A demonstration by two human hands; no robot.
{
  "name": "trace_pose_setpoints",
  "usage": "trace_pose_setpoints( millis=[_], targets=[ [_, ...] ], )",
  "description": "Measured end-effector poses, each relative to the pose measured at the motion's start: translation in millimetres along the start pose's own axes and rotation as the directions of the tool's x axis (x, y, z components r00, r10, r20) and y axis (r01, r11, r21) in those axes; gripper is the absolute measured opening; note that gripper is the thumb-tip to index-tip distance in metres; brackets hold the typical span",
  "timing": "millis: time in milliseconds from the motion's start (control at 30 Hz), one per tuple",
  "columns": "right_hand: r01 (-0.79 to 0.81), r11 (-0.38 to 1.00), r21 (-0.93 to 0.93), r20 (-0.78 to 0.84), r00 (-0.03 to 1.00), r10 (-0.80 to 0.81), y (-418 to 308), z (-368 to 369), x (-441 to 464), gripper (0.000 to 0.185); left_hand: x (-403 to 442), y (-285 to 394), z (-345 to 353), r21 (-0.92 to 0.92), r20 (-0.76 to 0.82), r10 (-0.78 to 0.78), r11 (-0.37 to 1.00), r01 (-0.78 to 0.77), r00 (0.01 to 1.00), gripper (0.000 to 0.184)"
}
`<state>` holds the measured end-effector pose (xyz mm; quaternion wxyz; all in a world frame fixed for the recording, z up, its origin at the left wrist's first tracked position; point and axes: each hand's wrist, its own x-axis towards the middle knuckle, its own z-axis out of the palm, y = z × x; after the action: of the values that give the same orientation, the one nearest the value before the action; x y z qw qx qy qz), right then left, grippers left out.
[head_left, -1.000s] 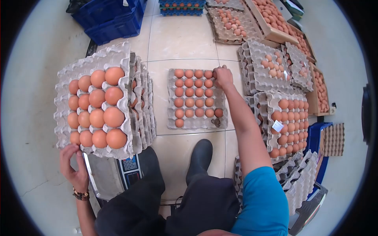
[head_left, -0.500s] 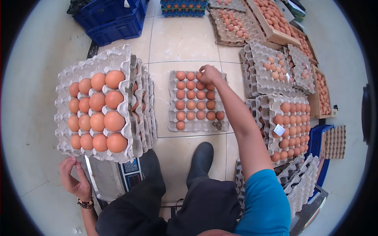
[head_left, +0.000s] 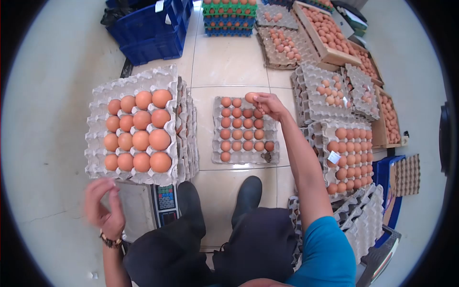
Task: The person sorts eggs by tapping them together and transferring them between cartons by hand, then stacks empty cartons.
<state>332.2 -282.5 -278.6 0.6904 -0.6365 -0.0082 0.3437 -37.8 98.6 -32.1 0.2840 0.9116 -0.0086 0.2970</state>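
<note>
My right hand pinches a brown egg above the far edge of a grey pulp egg tray on the floor. Brown eggs fill most of that tray's cups, and a small dark broken-looking patch shows near its front right corner. On the left, my left hand is slightly blurred, its fingers curved and apart with nothing in them. It hovers just in front of a tall stack of egg trays, whose top tray carries rows of brown eggs. Beneath that stack is a digital scale.
Stacked egg trays with a paper label stand to my right, beside wooden crates of eggs. Blue plastic crates sit at the far left. Green and blue egg trays are piled at the back. My boots are near the floor tray.
My right hand has lifted an egg from the floor tray's back row. My left hand has moved slightly right. The whole view has shifted a little.
</note>
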Motion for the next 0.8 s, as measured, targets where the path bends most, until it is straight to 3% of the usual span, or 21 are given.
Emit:
trace_pose_setpoints(
  millis=[33, 67, 133, 267, 367, 400, 467, 500, 533, 567, 600, 633, 667, 700, 733, 800],
  targets=[
    [0.003, 0.984, 0.179, 0.098, 0.995, -0.021, -11.6, 5.5, -20.6, 0.044, 17.3, 13.6, 6.1, -0.032, 0.094, 0.06, 0.998, -0.057, 0.994, 0.026],
    [0.021, 0.974, 0.225, 0.168, 0.984, -0.06, -26.9, 15.7, -43.2, 0.046, 38.2, 30.9, 14.3, -0.069, 0.186, 0.123, 0.991, -0.112, 0.975, 0.027],
    [0.052, 0.946, 0.319, 0.304, 0.94, -0.154, -62.2, 45.5, -83.1, 0.049, 67.2, 62.3, 32.0, -0.187, 0.419, 0.092, 0.982, -0.014, 0.903, 0.036],
    [0.078, 0.991, 0.105, 0.511, 0.851, -0.121, -135.3, 111.8, -143.5, 0.039, 96.9, 106.0, 75.5, -0.289, 0.457, 0.198, 0.955, -0.066, 0.867, 0.057],
    [0.15, 0.986, -0.077, 0.606, 0.792, -0.073, -173.2, 154.9, -173.7, 0.033, 100.5, 113.9, 88.5, -0.238, 0.396, 0.247, 0.958, -0.162, 0.884, 0.062],
    [0.167, 0.984, -0.062, 0.631, 0.771, -0.091, -179.6, 169.2, -179.6, 0.026, 102.2, 111.2, 88.7, -0.24, 0.378, 0.276, 0.951, -0.195, 0.884, 0.062],
    [0.166, 0.983, -0.08, 0.542, 0.835, -0.097, -197.7, 191.7, -202.3, 0.022, 104.4, 102.6, 84.5, -0.238, 0.344, 0.328, 0.937, -0.256, 0.88, 0.062],
    [0.165, 0.982, -0.088, 0.499, 0.861, -0.1, -205.4, 202.5, -211.9, 0.019, 105.5, 98.3, 81.7, -0.379, 0.351, 0.242, 0.92, -0.099, 0.904, 0.06],
    [0.209, 0.972, -0.105, 0.442, 0.885, -0.143, -208.7, 211.1, -214.7, 0.032, 106.6, 93.0, 77.8, -0.505, 0.371, 0.156, 0.861, 0.059, 0.915, 0.058],
    [0.157, 0.988, 0.012, 0.412, 0.899, -0.148, -212.9, 220.0, -221.1, 0.041, 109.2, 98.3, 63.8, -0.613, 0.404, 0.075, 0.762, 0.209, 0.912, 0.056],
    [0.105, 0.986, 0.13, 0.381, 0.913, -0.147, -216.3, 228.0, -227.4, 0.05, 105.6, 109.7, 45.5, -0.742, 0.517, -0.067, 0.461, 0.486, 0.853, 0.046],
    [0.051, 0.968, 0.247, 0.349, 0.927, -0.138, -220.0, 234.2, -232.8, 0.059, 105.3, 109.2, 38.5, -0.805, 0.512, -0.096, 0.293, 0.516, 0.853, 0.045],
    [0.045, 0.97, 0.239, 0.332, 0.935, -0.125, -225.3, 239.8, -239.1, 0.078, 104.1, 105.9, 35.3, -0.842, 0.515, -0.121, 0.112, 0.527, 0.849, 0.045],
    [0.057, 0.95, 0.307, 0.322, 0.933, -0.16, -227.9, 245.5, -247.0, 0.079, 103.0, 102.5, 33.1, -0.852, 0.523, -0.141, -0.076, 0.518, 0.84, 0.045],
    [0.066, 0.925, 0.374, 0.308, 0.932, -0.191, -227.9, 251.3, -256.7, 0.079, 100.9, 98.6, 30.8, -0.833, 0.546, -0.114, -0.186, 0.522, 0.83, 0.053],
    [0.073, 0.881, 0.468, 0.306, 0.921, -0.24, -220.6, 251.8, -260.3, 0.079, 94.4, 94.1, 23.6, -0.782, 0.551, -0.058, -0.383, 0.491, 0.833, 0.051]
  ],
)
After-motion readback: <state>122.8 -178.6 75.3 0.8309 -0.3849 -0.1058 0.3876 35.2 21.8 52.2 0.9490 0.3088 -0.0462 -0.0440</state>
